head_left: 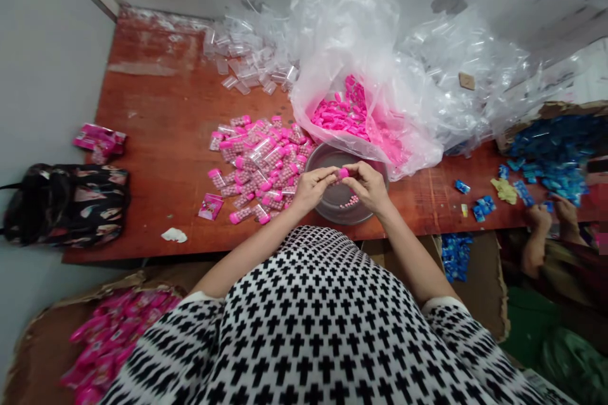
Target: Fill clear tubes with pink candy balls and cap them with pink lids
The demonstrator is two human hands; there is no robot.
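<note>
Above a grey metal bowl (327, 205), my left hand (313, 186) is closed round a small clear bottle, which its fingers mostly hide. My right hand (368, 185) pinches the bottle's pink cap (342, 173) at the other end. A few small pink balls (350, 202) lie in the bottom of the bowl. Left of the bowl spreads a pile of filled bottles (263, 161) with pink caps. Behind the bowl, a clear plastic bag (346, 31) lies open with loose pink caps (339, 117) inside.
Empty clear bottles (256, 57) lie at the back. A black patterned bag (90, 202) and pink packets (99, 139) sit at the left. A cardboard box of pink packets (118, 329) stands below. At right, another person's hands (551, 218) work near blue packets (551, 152).
</note>
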